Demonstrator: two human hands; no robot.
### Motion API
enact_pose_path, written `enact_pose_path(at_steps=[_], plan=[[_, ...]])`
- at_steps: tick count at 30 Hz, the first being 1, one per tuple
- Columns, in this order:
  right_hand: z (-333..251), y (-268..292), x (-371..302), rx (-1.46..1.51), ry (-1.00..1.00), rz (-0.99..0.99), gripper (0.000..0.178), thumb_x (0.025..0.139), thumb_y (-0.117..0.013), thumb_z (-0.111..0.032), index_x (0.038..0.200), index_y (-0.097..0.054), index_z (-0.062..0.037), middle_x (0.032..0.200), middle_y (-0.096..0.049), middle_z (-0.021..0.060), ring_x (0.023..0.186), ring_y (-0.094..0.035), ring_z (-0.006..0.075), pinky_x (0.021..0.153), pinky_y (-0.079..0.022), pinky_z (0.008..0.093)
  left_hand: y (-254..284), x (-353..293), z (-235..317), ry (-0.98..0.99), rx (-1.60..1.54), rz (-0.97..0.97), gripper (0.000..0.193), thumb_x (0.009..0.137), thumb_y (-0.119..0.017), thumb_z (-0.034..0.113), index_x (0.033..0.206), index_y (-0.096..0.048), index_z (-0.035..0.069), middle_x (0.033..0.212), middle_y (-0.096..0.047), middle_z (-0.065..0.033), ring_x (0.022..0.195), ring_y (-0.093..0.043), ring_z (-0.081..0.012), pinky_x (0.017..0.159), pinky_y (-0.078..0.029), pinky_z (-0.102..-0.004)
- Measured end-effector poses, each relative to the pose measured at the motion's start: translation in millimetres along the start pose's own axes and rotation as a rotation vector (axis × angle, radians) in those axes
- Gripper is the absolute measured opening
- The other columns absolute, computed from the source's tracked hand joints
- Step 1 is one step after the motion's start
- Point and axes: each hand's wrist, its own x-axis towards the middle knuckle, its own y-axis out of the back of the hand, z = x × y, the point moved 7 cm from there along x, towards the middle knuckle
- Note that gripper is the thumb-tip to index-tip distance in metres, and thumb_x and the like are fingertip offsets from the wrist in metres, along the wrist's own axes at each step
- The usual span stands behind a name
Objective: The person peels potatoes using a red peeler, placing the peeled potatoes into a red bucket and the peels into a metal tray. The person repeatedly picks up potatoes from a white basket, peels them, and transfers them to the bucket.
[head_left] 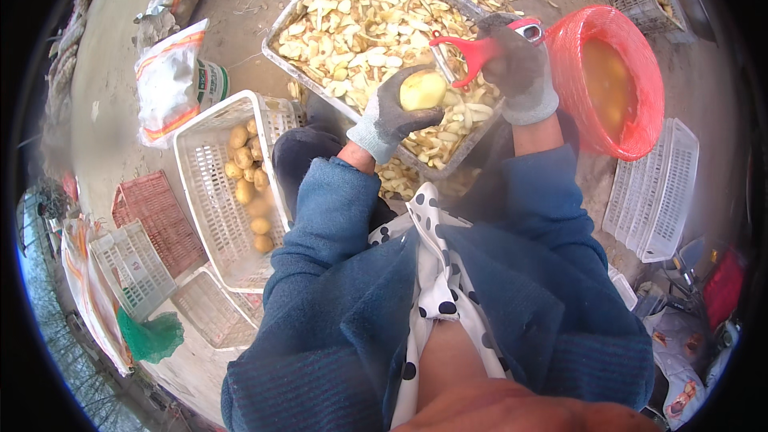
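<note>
Beside the tray (296, 74) of peelings (352, 24), a white crate (214, 208) of potatoes (245, 190).

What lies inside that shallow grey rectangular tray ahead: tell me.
The shallow grey rectangular tray holds heaped, thin, pale yellow and brownish peelings. They cover its floor, so whatever lies beneath is hidden.

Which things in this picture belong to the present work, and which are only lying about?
In use:
Pale potato, in the left hand
Red peeler, in the right hand
Tray of peelings
White crate of potatoes
Red tub, probably

Seemingly lying about:
Green net
Reddish-brown crate
White crates at right
</note>
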Motion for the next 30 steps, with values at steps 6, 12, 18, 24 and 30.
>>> enact_pose_path(at_steps=[6,12,18,24,30], plan=[[13,-26,-6,-0.214,-0.18,-0.12,0.026,0.074,-0.064,-0.022,0.088,-0.058,-0.0008,0.071,-0.058,0.0055,0.055,-0.052,0.0116,0.05,-0.042,0.0228,2,5,-25,0.006,0.283,0.036,0.059,0.057,-0.074,0.021,0.109,-0.053,0.004,0.102,-0.057,-0.0137,0.091,-0.055,-0.0203,0.078,-0.045,-0.0289],[10,18,5,-0.411,-0.127,0.248,0.019,0.073,-0.064,-0.019,0.08,-0.061,-0.0013,0.064,-0.057,0.0046,0.052,-0.051,0.012,0.045,-0.04,0.0259,13,2,-21,-0.011,0.263,0.098,0.06,0.06,-0.073,0.014,0.114,-0.049,0.003,0.099,-0.056,-0.01,0.088,-0.055,-0.0153,0.078,-0.046,-0.0273],[26,12,6,0.357,-0.109,0.048,0.022,0.078,-0.054,-0.017,0.096,-0.054,-0.0045,0.08,-0.055,0.0034,0.056,-0.048,0.0156,0.05,-0.04,0.0288,1,-2,-7,0.056,-0.321,-0.011,0.076,0.061,-0.072,0.005,0.127,-0.034,0.0,0.104,-0.054,-0.0119,0.083,-0.059,-0.0195,0.064,-0.052,-0.0296],[-1,9,2,0.363,-0.035,0.145,0.012,0.079,-0.054,-0.016,0.074,-0.052,-0.0058,0.066,-0.048,0.001,0.051,-0.043,0.0092,0.045,-0.033,0.0218,-15,-5,15,0.073,-0.383,-0.234,0.075,0.062,-0.071,0.003,0.128,-0.035,0.003,0.104,-0.054,-0.0106,0.087,-0.057,-0.0191,0.066,-0.051,-0.0295],[-14,-19,-14,-0.268,0.07,-0.14,0.015,0.074,-0.057,-0.015,0.077,-0.059,-0.0008,0.066,-0.054,0.0036,0.047,-0.047,0.0085,0.041,-0.034,0.0201,-2,12,-22,-0.064,0.374,0.04,0.076,0.054,-0.078,0.025,0.117,-0.045,-0.001,0.103,-0.055,-0.0125,0.093,-0.054,-0.0175,0.078,-0.045,-0.0279]])
